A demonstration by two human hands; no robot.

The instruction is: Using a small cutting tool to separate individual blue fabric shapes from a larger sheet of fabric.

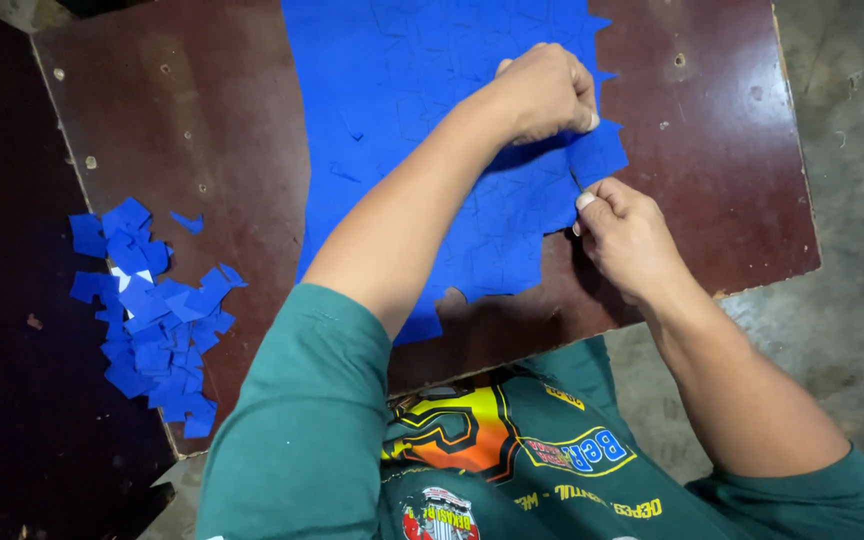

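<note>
A large blue sheet (412, 90), scored with cut lines, lies across a dark brown board (222, 150). My left hand (544, 92) is closed and presses down on the sheet near its jagged right edge. My right hand (624, 232) pinches a small blue piece at that same edge, just below the left hand. The piece between the fingers is mostly hidden.
A heap of small blue cut pieces (147, 315) sits at the board's left edge. The board's right part (732, 150) is bare brown wood with small holes. Grey concrete floor (852, 200) lies to the right. My green shirt fills the bottom.
</note>
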